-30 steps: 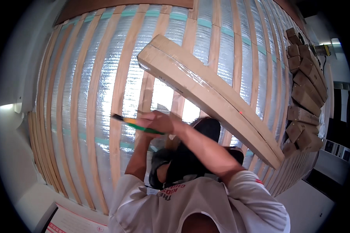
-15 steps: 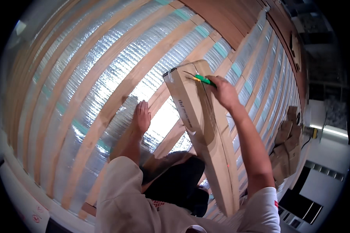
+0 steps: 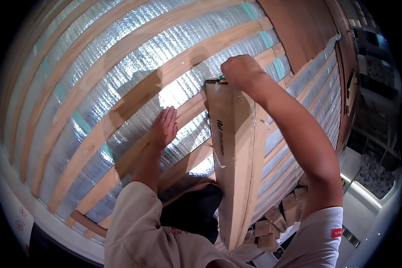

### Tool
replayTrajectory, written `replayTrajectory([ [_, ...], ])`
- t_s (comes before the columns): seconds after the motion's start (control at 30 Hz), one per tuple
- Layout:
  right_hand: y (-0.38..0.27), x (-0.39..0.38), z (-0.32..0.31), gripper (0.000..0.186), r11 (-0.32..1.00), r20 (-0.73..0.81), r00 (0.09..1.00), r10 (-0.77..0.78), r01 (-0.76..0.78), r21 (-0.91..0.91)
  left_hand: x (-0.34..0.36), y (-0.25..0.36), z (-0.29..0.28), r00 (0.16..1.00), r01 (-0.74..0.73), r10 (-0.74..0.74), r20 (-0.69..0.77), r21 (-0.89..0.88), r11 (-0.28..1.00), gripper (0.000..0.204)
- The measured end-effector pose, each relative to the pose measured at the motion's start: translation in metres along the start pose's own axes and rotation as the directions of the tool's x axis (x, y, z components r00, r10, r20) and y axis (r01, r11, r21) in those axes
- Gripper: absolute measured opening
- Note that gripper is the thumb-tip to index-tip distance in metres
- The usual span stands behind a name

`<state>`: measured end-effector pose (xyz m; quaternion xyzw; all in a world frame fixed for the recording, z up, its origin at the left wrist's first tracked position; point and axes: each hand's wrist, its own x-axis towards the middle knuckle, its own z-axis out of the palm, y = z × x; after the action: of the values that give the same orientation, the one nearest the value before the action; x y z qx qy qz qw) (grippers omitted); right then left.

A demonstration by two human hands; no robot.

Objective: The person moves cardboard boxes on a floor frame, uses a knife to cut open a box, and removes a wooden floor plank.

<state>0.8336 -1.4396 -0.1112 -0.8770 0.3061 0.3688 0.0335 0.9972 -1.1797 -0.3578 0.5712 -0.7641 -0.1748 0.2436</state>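
A long brown cardboard box [image 3: 232, 143] leans lengthwise in front of me, its near end down by my knee. At its far end is my right hand [image 3: 243, 71], closed on a green-handled utility knife [image 3: 222, 78]. Only a little of the green handle shows there; the blade is hidden behind the hand and box edge. My left hand [image 3: 165, 127] lies flat, fingers stretched out, on a wooden batten [image 3: 190, 111] left of the box. It holds nothing.
Parallel wooden battens run over silvery foil insulation [image 3: 143, 49], crossed by green tape [image 3: 80, 123]. Brown boards [image 3: 299, 31] cover the far right part. Several smaller cardboard pieces [image 3: 277, 219] are piled at the lower right. A white panel [image 3: 15, 214] borders the left side.
My right hand has moved from the box's upper face to its far end edge, turning so the knife is mostly hidden. The box appears more upright in view. My left hand stays flat.
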Motion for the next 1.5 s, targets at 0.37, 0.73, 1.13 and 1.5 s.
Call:
replayTrajectory([
  [0.37,-0.018,0.021,-0.029,0.017,0.999,0.179,0.984,-0.012,0.02,-0.048,-0.007,-0.009,0.015,1.0,0.02,-0.021,-0.019,-0.04,0.999,0.048],
  [0.73,0.117,-0.129,0.004,0.032,0.877,-0.154,0.964,0.216,-0.122,0.465,-0.006,-0.002,0.015,0.999,0.05,-0.05,-0.008,-0.028,0.998,0.049],
  [1.13,0.102,-0.069,0.052,0.034,0.922,-0.273,0.944,-0.184,0.263,0.286,0.001,-0.001,0.01,1.0,0.004,-0.005,-0.015,-0.017,1.0,0.05],
  [1.5,0.219,-0.217,0.199,0.016,0.841,0.17,0.825,0.54,-0.539,-0.054,0.006,0.002,0.006,1.0,-0.006,0.006,-0.005,-0.019,1.0,0.05],
])
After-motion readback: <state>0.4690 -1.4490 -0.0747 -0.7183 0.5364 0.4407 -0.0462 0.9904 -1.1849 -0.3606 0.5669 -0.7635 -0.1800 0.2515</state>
